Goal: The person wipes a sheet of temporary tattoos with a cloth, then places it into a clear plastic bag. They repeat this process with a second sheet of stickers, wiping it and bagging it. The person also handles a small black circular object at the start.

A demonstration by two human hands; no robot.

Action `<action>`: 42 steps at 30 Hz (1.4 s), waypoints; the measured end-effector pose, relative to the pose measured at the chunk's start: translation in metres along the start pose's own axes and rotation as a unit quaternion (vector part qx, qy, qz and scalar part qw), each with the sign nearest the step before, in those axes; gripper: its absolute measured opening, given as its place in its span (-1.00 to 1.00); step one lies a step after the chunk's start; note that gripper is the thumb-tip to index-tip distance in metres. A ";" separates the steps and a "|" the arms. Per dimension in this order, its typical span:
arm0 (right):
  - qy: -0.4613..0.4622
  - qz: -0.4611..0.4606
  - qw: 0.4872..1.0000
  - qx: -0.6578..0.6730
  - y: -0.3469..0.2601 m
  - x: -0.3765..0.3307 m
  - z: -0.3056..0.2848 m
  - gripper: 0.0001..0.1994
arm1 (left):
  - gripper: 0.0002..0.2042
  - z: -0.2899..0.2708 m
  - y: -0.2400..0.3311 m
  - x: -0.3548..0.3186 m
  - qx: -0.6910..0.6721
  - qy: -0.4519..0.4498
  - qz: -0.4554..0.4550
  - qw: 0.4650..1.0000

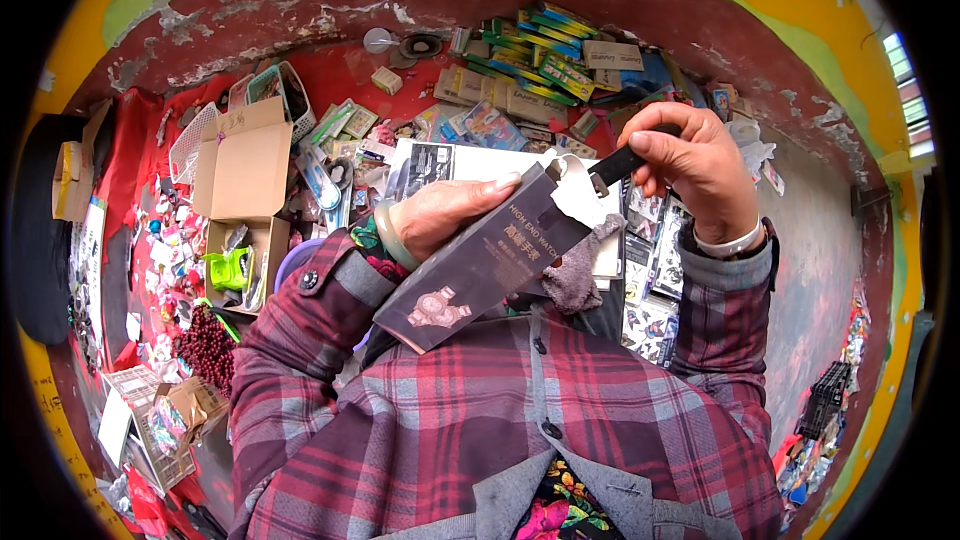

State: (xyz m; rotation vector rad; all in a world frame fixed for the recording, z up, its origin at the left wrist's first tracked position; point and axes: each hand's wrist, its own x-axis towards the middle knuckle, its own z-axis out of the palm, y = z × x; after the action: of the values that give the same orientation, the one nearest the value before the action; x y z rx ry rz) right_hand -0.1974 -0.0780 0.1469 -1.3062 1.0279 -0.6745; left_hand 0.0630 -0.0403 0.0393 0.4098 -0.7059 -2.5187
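Note:
My left hand is wrapped round a long dark box with a wristwatch pictured on its side, held tilted before my chest. The box's upper right end is open, and a torn white piece sticks out there. Between the thumb and fingers of my right hand is a black strap-like strip, its lower end right by the open box end. Whether that end goes inside is unclear. A grey-brown rag sits just below the box.
A cardboard box with open flaps stands at the left, near a white basket. Dark red bead strings lie nearer. Colourful flat boxes pile up at the back. Printed black-and-white packs lie by my right arm.

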 end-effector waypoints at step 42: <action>-0.002 -0.085 0.996 -0.040 0.034 0.003 0.036 -0.77 | -0.67 -0.023 0.051 -0.085 0.131 0.152 0.398 0.895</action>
State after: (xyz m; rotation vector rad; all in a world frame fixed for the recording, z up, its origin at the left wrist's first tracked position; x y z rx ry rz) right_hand -0.1687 -0.0580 0.1114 -1.4774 0.9556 -0.7653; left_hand 0.1624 -0.0428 0.0615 0.4720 -0.8661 -1.5545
